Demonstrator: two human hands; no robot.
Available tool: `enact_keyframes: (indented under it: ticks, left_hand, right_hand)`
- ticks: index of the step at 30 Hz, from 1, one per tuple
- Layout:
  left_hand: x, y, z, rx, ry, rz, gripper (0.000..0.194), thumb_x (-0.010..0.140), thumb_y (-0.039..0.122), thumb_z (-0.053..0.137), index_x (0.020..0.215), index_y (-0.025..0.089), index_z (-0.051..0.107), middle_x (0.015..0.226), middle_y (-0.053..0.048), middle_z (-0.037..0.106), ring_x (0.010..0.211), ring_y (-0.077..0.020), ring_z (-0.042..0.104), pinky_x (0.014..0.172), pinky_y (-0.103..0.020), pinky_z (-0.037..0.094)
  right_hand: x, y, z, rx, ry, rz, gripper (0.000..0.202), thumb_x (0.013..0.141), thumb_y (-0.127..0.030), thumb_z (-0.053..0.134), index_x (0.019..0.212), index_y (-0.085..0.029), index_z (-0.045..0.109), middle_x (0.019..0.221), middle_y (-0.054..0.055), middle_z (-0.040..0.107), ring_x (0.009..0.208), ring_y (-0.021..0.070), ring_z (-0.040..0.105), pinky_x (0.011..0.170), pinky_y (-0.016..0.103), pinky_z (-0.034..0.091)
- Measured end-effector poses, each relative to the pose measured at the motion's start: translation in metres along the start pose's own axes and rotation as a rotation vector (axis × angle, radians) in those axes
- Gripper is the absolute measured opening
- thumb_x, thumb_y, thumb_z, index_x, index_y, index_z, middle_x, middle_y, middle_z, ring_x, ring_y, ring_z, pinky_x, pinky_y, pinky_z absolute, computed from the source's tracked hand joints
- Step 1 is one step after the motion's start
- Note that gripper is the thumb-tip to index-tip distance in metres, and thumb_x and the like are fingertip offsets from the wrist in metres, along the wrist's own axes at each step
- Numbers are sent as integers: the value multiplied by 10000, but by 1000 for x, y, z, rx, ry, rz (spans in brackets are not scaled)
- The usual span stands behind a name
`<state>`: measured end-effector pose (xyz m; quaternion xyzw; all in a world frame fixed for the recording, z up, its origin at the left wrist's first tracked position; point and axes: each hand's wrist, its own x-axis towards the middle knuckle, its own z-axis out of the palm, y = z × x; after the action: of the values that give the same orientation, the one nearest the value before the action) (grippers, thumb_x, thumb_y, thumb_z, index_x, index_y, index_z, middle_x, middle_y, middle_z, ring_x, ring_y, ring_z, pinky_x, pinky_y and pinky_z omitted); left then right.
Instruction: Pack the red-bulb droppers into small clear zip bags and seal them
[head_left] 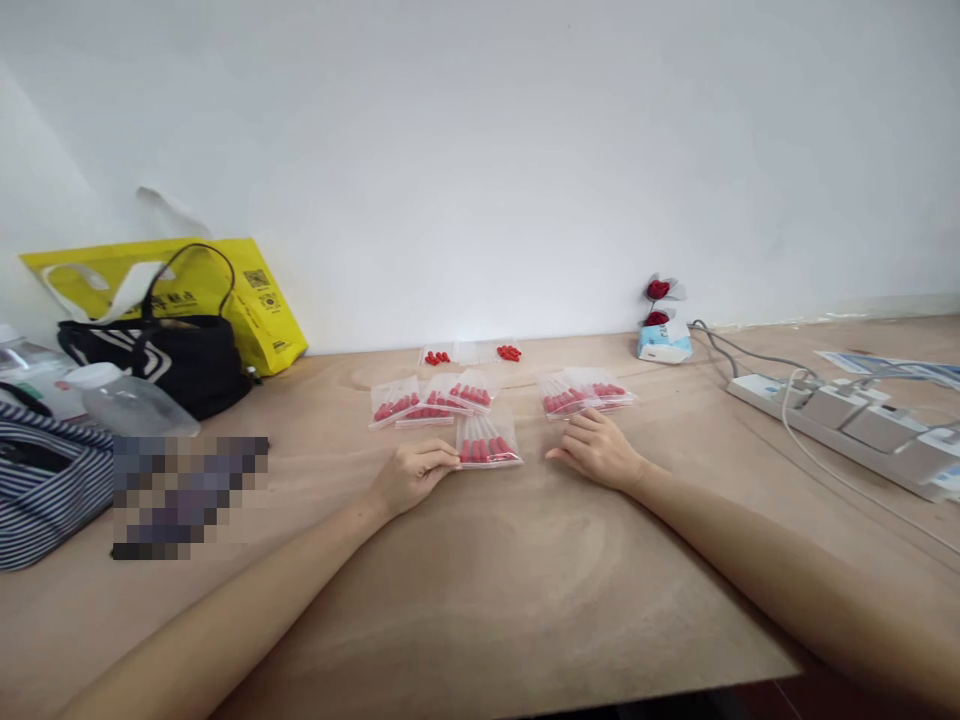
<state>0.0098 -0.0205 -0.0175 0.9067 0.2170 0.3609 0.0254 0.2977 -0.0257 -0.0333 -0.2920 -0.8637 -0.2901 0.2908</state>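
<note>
My left hand (415, 474) pinches the left edge of a clear zip bag (489, 442), which lies on the table with several red-ended, thin-stemmed pieces inside. My right hand (600, 450) rests on the table to the right of that bag, thumb apart from the fingers, with nothing visible in it. Its fingertips are at the near edge of a pile of similar filled bags (589, 392); whether they touch it I cannot tell. Behind my left hand lie several more filled bags (433, 398), overlapping one another.
Two small heaps of red pieces (437, 358) lie farther back. At left are a yellow bag (277, 310), a black bag (202, 370), a plastic bottle (135, 400) and a striped bag (52, 490). A tissue pack (664, 342) and a power strip (832, 425) with cables stand right.
</note>
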Motion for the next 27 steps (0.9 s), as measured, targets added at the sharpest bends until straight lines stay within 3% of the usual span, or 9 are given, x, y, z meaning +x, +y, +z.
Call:
enact_keyframes:
  ticks: [2,4,6,9,13,16,20,24,27]
  left_hand:
    - [-1,4,-2,-70,-54,-94,81,756,181,535,784,185,611,807,-42,640,719,-116,607,656,-222,499]
    - [1,10,-1,-176,-50,-264,170,706,231,592,867,181,576,887,-59,614,799,-148,592,702,-266,499]
    - [7,15,2,-307,40,-524,223,698,297,592,874,175,532,887,-57,590,840,-167,581,715,-297,500]
    - [21,21,9,-584,182,-920,148,736,305,537,763,175,473,763,-17,571,764,-138,591,676,-285,503]
    - [40,29,17,-965,190,-1216,126,714,154,545,773,187,440,663,3,576,623,-107,591,562,-236,489]
    - [44,37,25,-1012,141,-1198,122,700,130,563,783,171,484,671,-26,612,597,-111,595,526,-222,471]
    - [41,52,32,-849,53,-1110,140,665,204,612,777,141,557,707,-35,633,611,-123,594,531,-227,462]
    - [47,58,30,-715,128,-1060,154,602,188,638,728,145,560,654,13,600,556,-102,568,514,-212,442]
    - [63,44,31,-703,195,-1038,143,587,113,591,716,146,539,620,31,572,514,-87,555,509,-206,440]
  right_hand:
    - [-4,3,-3,64,-52,76,367,860,-360,417,557,-169,497,563,17,503,593,135,419,589,283,287]
    - [-1,-2,-5,169,-95,144,300,837,-396,447,672,-166,546,664,36,557,658,148,470,623,288,328]
    - [6,-11,-5,301,-124,183,289,801,-432,492,875,-163,568,866,76,592,795,170,514,691,300,374]
    - [17,-25,0,448,-177,174,457,776,-424,530,1158,-180,469,1159,121,508,1026,202,482,823,343,394]
    - [21,-32,-1,617,-257,165,375,785,-370,529,1120,-202,529,1188,100,508,1065,190,488,874,334,398]
    - [18,-31,-9,703,-256,147,334,764,-372,553,1050,-202,579,1119,86,560,998,185,533,834,322,419]
    - [14,-29,-17,794,-199,170,247,807,-359,493,944,-187,604,917,54,630,831,149,576,753,292,428]
    - [11,-24,-8,644,-88,326,249,840,-336,438,731,-166,584,632,13,584,601,112,515,610,254,385]
    - [8,-17,1,483,-67,315,289,835,-303,443,594,-166,527,548,-5,536,553,102,467,612,263,336]
